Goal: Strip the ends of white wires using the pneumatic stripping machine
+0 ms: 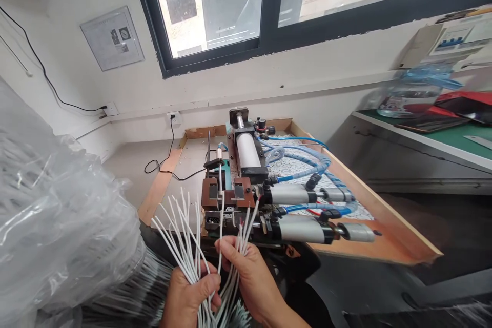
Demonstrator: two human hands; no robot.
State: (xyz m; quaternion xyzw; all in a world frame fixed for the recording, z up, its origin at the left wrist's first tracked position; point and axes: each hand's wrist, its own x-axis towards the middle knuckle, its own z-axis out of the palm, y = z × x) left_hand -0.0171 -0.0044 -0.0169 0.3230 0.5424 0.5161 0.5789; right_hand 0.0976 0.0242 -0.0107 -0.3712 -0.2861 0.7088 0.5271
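Many white cables [189,265] fanned across the frame's lower centre; the left hand [192,293] gripped one bunch, the right hand [255,272] another.

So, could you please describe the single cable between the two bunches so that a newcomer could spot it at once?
Below the window stands a machine with white cylinders and blue hoses. Before it, the left hand and right hand each hold white cables. The single cable rises alone between these two bunches, nearly upright, its top end at the brown blocks.
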